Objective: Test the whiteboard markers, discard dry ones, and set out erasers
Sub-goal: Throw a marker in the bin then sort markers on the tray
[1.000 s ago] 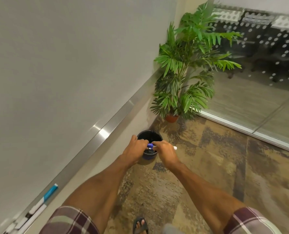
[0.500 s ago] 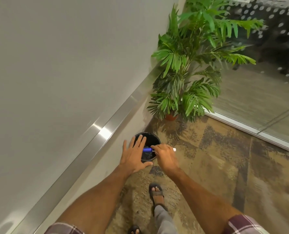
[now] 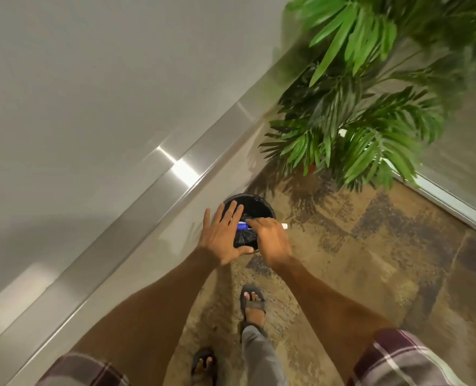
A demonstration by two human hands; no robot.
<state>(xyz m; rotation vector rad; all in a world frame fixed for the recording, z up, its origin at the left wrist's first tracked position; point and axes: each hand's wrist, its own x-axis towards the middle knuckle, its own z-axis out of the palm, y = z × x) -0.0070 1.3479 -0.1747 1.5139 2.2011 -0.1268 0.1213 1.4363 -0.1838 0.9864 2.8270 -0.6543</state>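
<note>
- Discard step: the right hand (image 3: 270, 240), fingers pinching, holds the blue-capped white whiteboard marker (image 3: 242, 226) above the round black waste bin (image 3: 259, 199).
- Over that bin the left hand (image 3: 220, 238) hovers, fingers spread, empty.
- Next, probably: release the marker into it.

marker (image 3: 241, 226) middle hidden by right hand (image 3: 273, 240), plant (image 3: 370, 129) blurred, top cropped

Office, likely a meeting room. Large whiteboard (image 3: 86, 87) fills the wall, with a brushed-metal tray (image 3: 136, 210) along its lower edge. Patterned brown carpet tiles (image 3: 370, 260) underfoot. Potted palm (image 3: 370, 129) in the corner. Small black lined bin (image 3: 256, 205) against the wall. Metal floor track (image 3: 448, 203) at right, blurred glazing above it.
</note>
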